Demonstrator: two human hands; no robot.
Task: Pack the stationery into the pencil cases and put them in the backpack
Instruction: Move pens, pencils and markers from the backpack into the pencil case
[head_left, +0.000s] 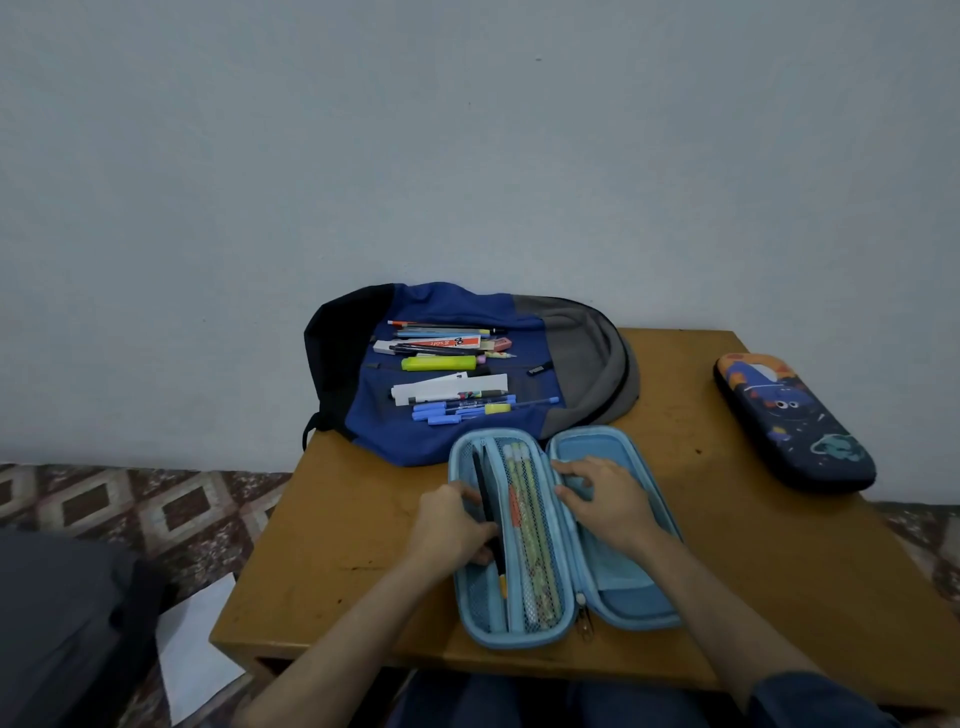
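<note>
A light blue pencil case (618, 613) lies open on the wooden table (332, 545) in front of me. Several pencils (530, 530) sit behind its mesh divider. My left hand (452, 525) grips a black pen (485, 499) at the case's left half, its tip inside the case. My right hand (602, 499) rests flat in the right half, fingers spread. A blue and grey backpack (576, 353) lies flat behind the case, with loose pens, a yellow highlighter (439, 362) and erasers on top. A dark space-print pencil case (789, 421) lies shut at the right.
A white wall rises right behind the table. Patterned floor tiles (130, 509) show on the left, with a white sheet of paper (197, 649) and dark cloth (62, 623) beside the table's left corner.
</note>
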